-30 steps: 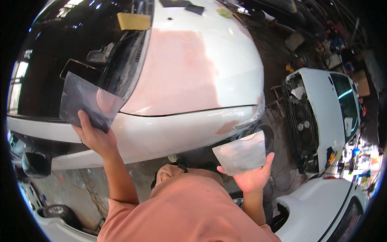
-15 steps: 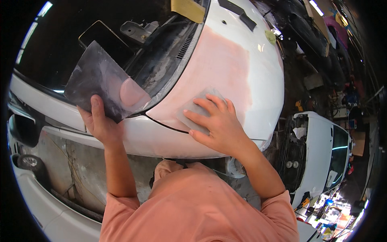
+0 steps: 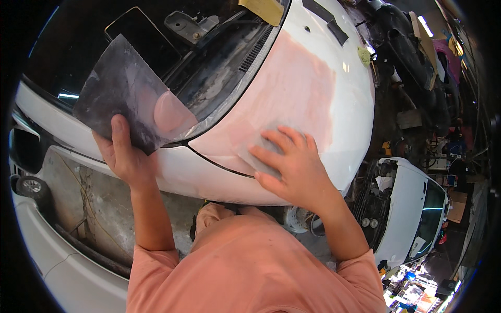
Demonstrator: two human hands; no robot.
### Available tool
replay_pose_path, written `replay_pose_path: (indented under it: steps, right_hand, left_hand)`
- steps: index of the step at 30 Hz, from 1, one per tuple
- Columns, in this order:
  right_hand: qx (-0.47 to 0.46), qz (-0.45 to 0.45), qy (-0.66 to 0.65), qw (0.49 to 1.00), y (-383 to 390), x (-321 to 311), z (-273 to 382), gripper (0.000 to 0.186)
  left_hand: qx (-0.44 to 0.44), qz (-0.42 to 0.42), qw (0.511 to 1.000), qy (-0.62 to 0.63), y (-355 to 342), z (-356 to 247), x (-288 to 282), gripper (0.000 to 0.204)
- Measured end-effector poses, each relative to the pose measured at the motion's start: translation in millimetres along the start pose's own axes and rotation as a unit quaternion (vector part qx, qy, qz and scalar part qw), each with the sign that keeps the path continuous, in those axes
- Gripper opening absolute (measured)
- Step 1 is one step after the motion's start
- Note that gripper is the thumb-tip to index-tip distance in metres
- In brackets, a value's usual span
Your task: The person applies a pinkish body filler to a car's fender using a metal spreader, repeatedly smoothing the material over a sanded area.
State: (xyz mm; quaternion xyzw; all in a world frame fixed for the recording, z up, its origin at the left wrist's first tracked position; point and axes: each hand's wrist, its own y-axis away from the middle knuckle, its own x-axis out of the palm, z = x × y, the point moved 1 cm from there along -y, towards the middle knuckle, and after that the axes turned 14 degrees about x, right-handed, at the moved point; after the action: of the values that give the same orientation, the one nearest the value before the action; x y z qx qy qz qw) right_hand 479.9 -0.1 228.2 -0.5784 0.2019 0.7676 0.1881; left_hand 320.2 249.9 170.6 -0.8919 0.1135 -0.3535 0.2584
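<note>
My left hand [image 3: 128,159] grips a dark, smudged mixing board [image 3: 104,86] by its lower edge, thumb on top. A rounded mound of pink body filler [image 3: 169,112] sits near the board's right corner. My right hand [image 3: 305,175] presses a thin grey spreader [image 3: 254,146] against the white car hood [image 3: 355,99], fingers laid over it and partly covering it. Underneath and beyond is a broad pink patch [image 3: 300,78] of filler on the hood. A dark seam runs between hood and fender, just left of the right hand.
A phone [image 3: 138,31] and a metal bracket [image 3: 190,26] lie by the windshield base. Yellow sandpaper [image 3: 263,10] and a dark strip [image 3: 326,21] rest farther off. Another white vehicle [image 3: 409,203] stands at right, a silver car [image 3: 78,276] at lower left, and a bucket [image 3: 297,219] below the bumper.
My right hand has slid a little rightward and nearer with the spreader over the hood. The board in my left hand has shifted slightly left. The whole view has also tilted a little.
</note>
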Motion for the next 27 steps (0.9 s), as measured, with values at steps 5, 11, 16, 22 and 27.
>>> replay_pose_path:
  steps: [5,11,16,22,27]
  right_hand:
    - [-0.002,-0.042,-0.015,0.999,-31,14,7,0.048]
    - [0.000,-0.012,0.000,1.000,13,16,8,0.047]
    - [-0.001,-0.026,-0.019,0.999,-11,0,-10,0.047]
    - [0.013,-0.049,-0.022,0.998,-29,17,-14,0.049]
    - [0.019,-0.004,-0.013,1.000,14,18,-18,0.049]
  left_hand:
    - [0.012,0.003,1.000,-0.014,0,0,7,0.032]
    - [0.014,0.013,0.999,-0.037,2,-3,6,0.031]
    - [0.009,0.008,1.000,-0.015,3,-1,8,0.030]
    - [0.003,0.002,0.999,-0.043,3,-2,7,0.031]
    - [0.002,0.010,0.999,-0.030,4,1,2,0.031]
